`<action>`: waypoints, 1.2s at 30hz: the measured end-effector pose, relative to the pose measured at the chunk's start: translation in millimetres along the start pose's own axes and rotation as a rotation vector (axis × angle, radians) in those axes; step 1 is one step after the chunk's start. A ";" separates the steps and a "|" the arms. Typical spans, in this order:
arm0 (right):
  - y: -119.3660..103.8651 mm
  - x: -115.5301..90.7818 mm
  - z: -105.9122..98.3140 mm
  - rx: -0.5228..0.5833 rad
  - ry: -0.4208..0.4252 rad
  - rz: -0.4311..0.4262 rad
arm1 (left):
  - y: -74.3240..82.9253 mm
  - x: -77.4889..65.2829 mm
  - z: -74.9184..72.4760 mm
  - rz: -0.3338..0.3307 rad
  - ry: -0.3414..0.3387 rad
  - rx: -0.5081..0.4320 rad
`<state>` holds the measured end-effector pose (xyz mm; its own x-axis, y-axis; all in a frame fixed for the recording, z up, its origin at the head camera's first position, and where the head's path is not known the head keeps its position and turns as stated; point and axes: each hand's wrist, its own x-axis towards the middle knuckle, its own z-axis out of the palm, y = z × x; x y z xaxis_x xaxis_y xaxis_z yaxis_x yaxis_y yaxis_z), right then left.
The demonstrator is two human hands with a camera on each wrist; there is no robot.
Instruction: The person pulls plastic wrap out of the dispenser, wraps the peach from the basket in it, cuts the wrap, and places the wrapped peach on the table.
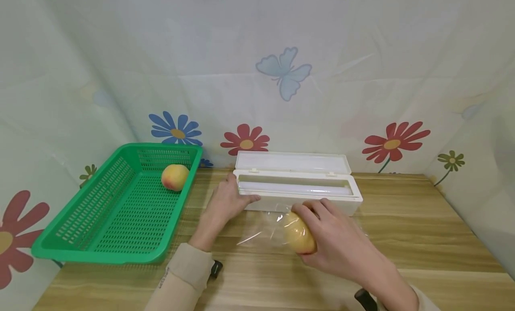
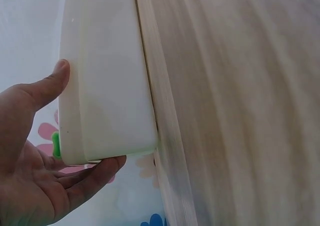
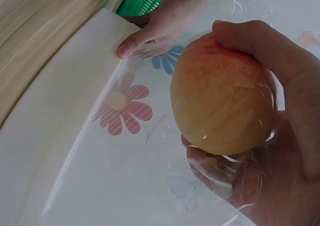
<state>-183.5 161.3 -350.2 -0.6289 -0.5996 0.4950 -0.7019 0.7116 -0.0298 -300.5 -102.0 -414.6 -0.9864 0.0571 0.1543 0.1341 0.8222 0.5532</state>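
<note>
My left hand (image 1: 224, 203) grips the left end of a white cling film dispenser (image 1: 277, 204), thumb on its front edge and fingers around the end. The dispenser's lid (image 1: 293, 162) is tilted back, and a film roll (image 1: 295, 188) lies inside. In front of the box, my right hand (image 1: 342, 239) holds a yellow-red peach (image 1: 298, 235) with thumb and fingers curled round it. Clear cling film (image 1: 257, 233) covers the peach and runs back to the dispenser. The right wrist view shows the film stretched between the box edge and the peach (image 3: 222, 98).
A green plastic basket (image 1: 162, 246) stands at the left with a second peach (image 1: 175, 177) near its right wall. The wooden table (image 1: 422, 239) reaches back to a curtain (image 1: 342, 43) printed with flowers and a butterfly.
</note>
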 end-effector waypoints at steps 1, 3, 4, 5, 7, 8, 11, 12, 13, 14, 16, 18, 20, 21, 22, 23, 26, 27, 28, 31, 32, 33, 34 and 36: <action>-0.9 -0.7 -0.8 -0.002 -0.001 -0.001 | -0.1 0.1 0.2 0.000 0.000 0.001; -2.6 -2.2 -2.0 -0.006 -0.002 -0.007 | -0.3 0.3 0.5 -0.002 0.001 0.002; -3.4 -2.9 -2.4 -0.009 -0.005 -0.009 | -0.3 0.4 0.5 -0.003 0.001 0.002; -4.3 -3.6 -2.9 -0.011 -0.008 -0.012 | -0.3 0.3 0.5 -0.005 0.001 0.002; -6.2 -5.4 -3.9 -0.012 -0.021 -0.015 | -0.3 0.2 0.4 -0.005 0.001 0.001; -7.2 -6.3 -4.4 -0.012 -0.030 -0.016 | -0.3 -0.1 0.1 -0.005 0.000 0.001; -9.8 -8.9 -5.7 -0.007 -0.052 -0.023 | 0.2 -0.9 -0.3 -0.003 -0.002 0.003; -10.6 -9.5 -6.2 -0.005 -0.056 -0.026 | 0.3 -1.1 -0.4 -0.002 -0.002 0.003; -11.3 -10.1 -6.7 -0.004 -0.057 -0.030 | 0.5 -1.2 -0.5 -0.002 -0.004 0.003; -11.9 -10.7 -7.1 -0.002 -0.058 -0.032 | 0.8 -1.4 -0.6 -0.001 -0.002 0.005; -13.5 -11.6 -8.6 0.000 -0.059 -0.035 | 1.3 -1.3 -0.8 -0.001 0.000 0.009; -15.1 -12.6 -10.4 0.002 -0.061 -0.034 | 1.3 -1.3 -1.0 -0.001 0.001 0.011; -16.8 -13.9 -12.5 0.005 -0.069 -0.038 | 1.2 -1.1 -1.2 -0.003 0.001 0.012; -17.7 -14.4 -13.5 0.005 -0.069 -0.043 | 1.1 -1.0 -1.2 -0.005 0.000 0.011; -18.4 -15.1 -14.4 0.006 -0.071 -0.048 | 0.9 -0.7 -0.9 -0.008 -0.001 0.010; -19.2 -15.6 -15.3 0.006 -0.076 -0.053 | 0.8 -0.7 -0.8 -0.010 0.000 0.008; -21.4 -16.9 -18.2 0.003 -0.093 -0.066 | 1.2 -0.9 -0.6 -0.012 0.004 0.009; -22.1 -17.2 -19.0 0.004 -0.099 -0.069 | 1.6 -1.1 -0.6 -0.011 0.005 0.011; -22.8 -17.5 -19.9 0.005 -0.110 -0.071 | 1.6 -1.3 -0.7 -0.007 0.007 0.012; -24.5 -18.7 -22.0 0.001 -0.135 -0.088 | 1.9 -1.8 -1.2 -0.001 0.009 0.016; -24.9 -19.1 -22.7 0.002 -0.147 -0.092 | 1.9 -1.8 -1.2 -0.001 0.011 0.019; -25.2 -19.3 -23.0 0.004 -0.158 -0.096 | 2.0 -1.7 -1.4 -0.002 0.010 0.022; -25.5 -19.5 -23.2 0.005 -0.174 -0.097 | 2.2 -1.6 -1.6 -0.003 0.010 0.025; -26.2 -19.9 -22.4 0.010 -0.207 -0.091 | 2.6 -1.5 -1.9 -0.010 0.008 0.032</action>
<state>-145.0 162.8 -339.8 -0.6169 -0.7244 0.3077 -0.7617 0.6479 -0.0018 -298.5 -101.1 -411.9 -0.9869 0.0441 0.1553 0.1206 0.8406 0.5280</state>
